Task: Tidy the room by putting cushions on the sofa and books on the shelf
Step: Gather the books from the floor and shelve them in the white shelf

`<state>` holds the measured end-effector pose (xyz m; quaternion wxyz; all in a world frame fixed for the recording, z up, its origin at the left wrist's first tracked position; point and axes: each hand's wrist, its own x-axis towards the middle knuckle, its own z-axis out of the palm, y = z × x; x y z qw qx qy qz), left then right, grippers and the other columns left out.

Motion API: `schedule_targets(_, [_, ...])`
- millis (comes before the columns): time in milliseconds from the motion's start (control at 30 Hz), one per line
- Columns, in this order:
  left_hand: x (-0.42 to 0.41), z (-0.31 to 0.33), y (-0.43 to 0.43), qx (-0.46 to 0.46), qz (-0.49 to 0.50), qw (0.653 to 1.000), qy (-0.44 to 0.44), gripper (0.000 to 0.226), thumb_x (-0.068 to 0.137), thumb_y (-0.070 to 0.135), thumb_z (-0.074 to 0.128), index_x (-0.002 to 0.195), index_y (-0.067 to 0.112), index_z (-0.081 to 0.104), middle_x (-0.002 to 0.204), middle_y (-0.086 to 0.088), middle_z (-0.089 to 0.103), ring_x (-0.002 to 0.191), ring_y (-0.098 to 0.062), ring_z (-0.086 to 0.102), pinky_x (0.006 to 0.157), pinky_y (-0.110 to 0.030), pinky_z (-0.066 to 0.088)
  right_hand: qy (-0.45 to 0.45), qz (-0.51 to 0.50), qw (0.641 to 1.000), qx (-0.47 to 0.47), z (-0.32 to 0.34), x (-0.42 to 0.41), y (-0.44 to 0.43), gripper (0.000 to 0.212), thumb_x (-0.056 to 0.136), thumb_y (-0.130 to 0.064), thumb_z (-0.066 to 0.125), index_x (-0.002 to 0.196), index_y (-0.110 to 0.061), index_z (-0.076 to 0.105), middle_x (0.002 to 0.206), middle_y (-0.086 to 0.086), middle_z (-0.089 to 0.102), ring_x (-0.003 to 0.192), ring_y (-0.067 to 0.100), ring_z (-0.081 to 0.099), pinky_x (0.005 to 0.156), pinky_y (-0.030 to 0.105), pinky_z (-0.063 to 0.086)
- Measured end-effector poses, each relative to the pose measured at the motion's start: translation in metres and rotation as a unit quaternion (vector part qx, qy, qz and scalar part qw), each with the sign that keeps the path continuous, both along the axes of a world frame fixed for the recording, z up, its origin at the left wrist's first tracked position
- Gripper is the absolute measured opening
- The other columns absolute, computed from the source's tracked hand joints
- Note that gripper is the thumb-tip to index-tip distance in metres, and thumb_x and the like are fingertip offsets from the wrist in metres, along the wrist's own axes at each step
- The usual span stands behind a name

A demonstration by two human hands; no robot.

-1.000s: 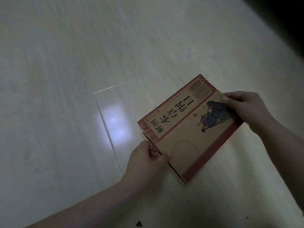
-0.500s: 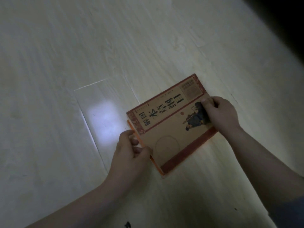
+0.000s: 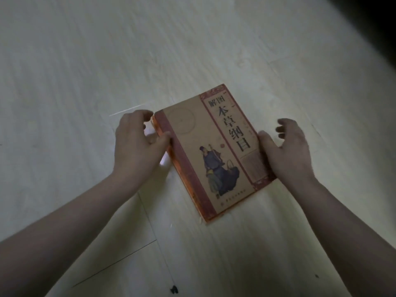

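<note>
A tan book (image 3: 214, 151) with a dark red spine band, black characters and a robed figure on its cover lies flat on the pale wooden floor (image 3: 85, 61). An orange edge shows under its left side, perhaps a second book. My left hand (image 3: 132, 146) holds the spine side, thumb on the red band and curled fingers at the far left corner. My right hand (image 3: 287, 151) is at the book's right edge. Its thumb touches the edge and its fingers are loosely spread off the cover. No cushion, sofa or shelf is in view.
Pale floorboards fill the view on all sides of the book. A small dark speck (image 3: 174, 289) lies on the floor near the bottom. A dark unlit area (image 3: 381, 18) takes the top right corner.
The book has been turned about half a turn, so its title now reads upright to me. My right hand let go of the cover and now only touches the right edge.
</note>
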<state>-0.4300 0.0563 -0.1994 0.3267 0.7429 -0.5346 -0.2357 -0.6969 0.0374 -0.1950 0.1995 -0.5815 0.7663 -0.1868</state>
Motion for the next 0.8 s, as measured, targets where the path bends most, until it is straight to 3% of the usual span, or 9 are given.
schedule_targets(100, [-0.005,-0.005,0.025,0.103,0.075,0.984,0.127,0.058,0.08,0.03,0.071,0.129,0.01,0.047,0.111,-0.003,0.053,0.092,-0.013,0.057,0.078,-0.02,0.047,0.016,0.118,0.988,0.098,-0.004,0.02,-0.017,0.051,0.093,-0.054,0.047,0.125,-0.015,0.051,0.114,0.004,0.053,0.109,0.023,0.055,0.081,0.029,0.04])
schedule_targets(167, [-0.011,-0.009,0.038,0.169,0.095,0.948,0.254,0.068,0.079,0.032,0.072,0.133,0.001,0.043,0.113,-0.019,0.056,0.087,-0.017,0.062,0.086,-0.031,0.052,0.007,0.115,0.987,0.116,-0.006,0.03,-0.02,0.047,0.093,-0.056,0.045,0.114,-0.015,0.055,0.104,0.001,0.048,0.101,0.021,0.053,0.077,0.028,0.037])
schedule_targets(233, [-0.022,-0.006,0.045,0.186,0.084,0.926,0.316,0.073,0.072,0.04,0.07,0.131,0.005,0.046,0.118,-0.012,0.06,0.1,-0.021,0.064,0.091,-0.038,0.052,-0.005,0.104,0.988,0.117,-0.007,0.036,-0.016,0.047,0.092,-0.058,0.046,0.114,-0.017,0.055,0.104,0.0,0.048,0.098,0.019,0.053,0.076,0.029,0.038])
schedule_targets(333, [-0.039,0.001,0.044,0.169,0.044,0.939,0.297,0.042,0.075,0.035,0.064,0.111,0.014,0.058,0.102,0.006,0.067,0.094,-0.011,0.064,0.075,-0.027,0.052,-0.018,0.107,0.986,0.124,-0.006,0.042,-0.003,0.047,0.088,-0.06,0.051,0.116,-0.022,0.053,0.106,0.0,0.05,0.096,0.017,0.053,0.075,0.029,0.041])
schedule_targets(433, [-0.044,0.005,0.039,0.155,0.041,0.955,0.251,0.023,0.085,0.021,0.061,0.106,0.015,0.055,0.097,0.009,0.063,0.083,-0.003,0.058,0.062,-0.019,0.042,-0.047,0.071,0.986,0.141,-0.005,0.047,0.009,0.046,0.086,-0.062,0.052,0.111,-0.023,0.053,0.105,0.001,0.056,0.092,0.018,0.056,0.072,0.03,0.045])
schedule_targets(633, [-0.032,0.007,0.038,0.16,0.044,0.959,0.231,0.016,0.087,0.021,0.055,0.094,0.008,0.061,0.088,0.0,0.065,0.079,-0.017,0.059,0.06,-0.024,0.042,-0.165,-0.027,0.967,0.193,-0.008,0.055,0.035,0.047,0.088,-0.053,0.056,0.116,-0.016,0.048,0.109,0.004,0.057,0.087,0.016,0.058,0.056,0.024,0.041])
schedule_targets(733, [-0.028,0.013,0.04,0.169,0.043,0.954,0.244,0.029,0.088,0.025,0.051,0.099,0.001,0.063,0.095,-0.009,0.067,0.089,-0.024,0.062,0.066,-0.03,0.048,-0.242,-0.094,0.943,0.207,-0.004,0.051,0.039,0.049,0.087,-0.052,0.057,0.113,-0.01,0.055,0.099,0.002,0.066,0.078,0.012,0.064,0.05,0.021,0.043])
schedule_targets(800, [-0.022,0.011,0.037,0.171,0.054,0.948,0.262,0.045,0.079,0.039,0.054,0.096,-0.002,0.061,0.096,-0.016,0.066,0.09,-0.033,0.063,0.078,-0.044,0.054,-0.302,-0.116,0.917,0.235,0.0,0.048,0.035,0.051,0.083,-0.053,0.061,0.109,-0.009,0.065,0.091,0.004,0.073,0.077,0.018,0.07,0.055,0.023,0.051])
